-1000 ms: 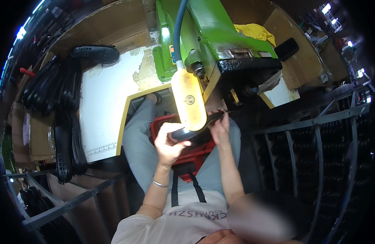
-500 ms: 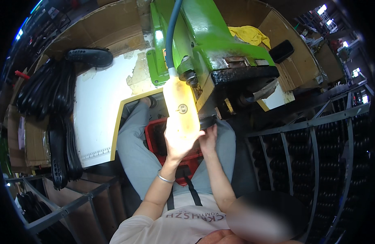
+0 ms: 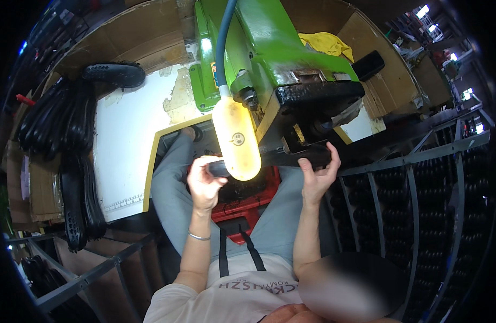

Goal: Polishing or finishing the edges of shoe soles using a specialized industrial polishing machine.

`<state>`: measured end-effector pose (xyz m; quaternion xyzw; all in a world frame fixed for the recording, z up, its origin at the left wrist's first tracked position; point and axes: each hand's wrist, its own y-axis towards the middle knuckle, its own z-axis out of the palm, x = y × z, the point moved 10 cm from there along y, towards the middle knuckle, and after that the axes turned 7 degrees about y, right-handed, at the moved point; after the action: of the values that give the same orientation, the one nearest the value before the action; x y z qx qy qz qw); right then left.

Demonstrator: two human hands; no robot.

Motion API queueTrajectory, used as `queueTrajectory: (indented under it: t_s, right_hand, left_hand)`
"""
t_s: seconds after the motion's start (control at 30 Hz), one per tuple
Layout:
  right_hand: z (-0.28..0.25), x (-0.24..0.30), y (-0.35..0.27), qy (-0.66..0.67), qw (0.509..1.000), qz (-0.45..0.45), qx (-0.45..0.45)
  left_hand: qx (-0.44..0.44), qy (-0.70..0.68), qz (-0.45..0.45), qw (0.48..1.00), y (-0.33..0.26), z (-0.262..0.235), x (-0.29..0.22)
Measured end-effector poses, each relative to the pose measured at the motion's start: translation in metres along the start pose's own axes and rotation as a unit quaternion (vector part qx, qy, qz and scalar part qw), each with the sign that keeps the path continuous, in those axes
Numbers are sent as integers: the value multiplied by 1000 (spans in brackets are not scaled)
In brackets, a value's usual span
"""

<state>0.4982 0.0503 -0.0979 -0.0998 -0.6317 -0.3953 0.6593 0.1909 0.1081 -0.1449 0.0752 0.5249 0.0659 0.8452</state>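
Round dark label (image 3: 238, 139) on yellowish lamp (image 3: 236, 137)

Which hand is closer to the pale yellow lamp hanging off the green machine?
Left. The left hand grips a black strip right beside the yellow lamp, almost touching it. The right hand holds the strip's other end, well off to the right.

The yellowish lamp (image 3: 236, 137) hides the middle of the black strip (image 3: 307, 157) held between both hands.
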Motion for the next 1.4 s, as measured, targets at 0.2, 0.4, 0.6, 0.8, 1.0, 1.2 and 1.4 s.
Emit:
queueTrajectory:
  t_s: [0.2,0.4,0.6,0.8,1.0,1.2,1.4]
  right_hand:
    - [76,-4,-44,31,987,-6,157]
    - [106,9,-80,-57,942,-16,331]
    - [92,-7,-78,231,895,134,357]
    - [29,-24,-21,524,820,169,152]
    - [12,-43,3,503,843,155,111]
    - [-16,-52,39,545,821,145,93]
    - [-19,-79,58,572,795,169,111]
  left_hand:
    - [-50,-212,-4,976,-16,-76,-6]
    - [13,158,73,985,-28,-32,-52]
    - [88,249,89,960,-34,61,-61]
    - [79,514,173,836,-19,34,-59]
    - [4,333,135,933,-14,40,-56]
    - [-43,90,79,992,-11,60,-24]
    - [-59,412,200,887,-11,71,-30]
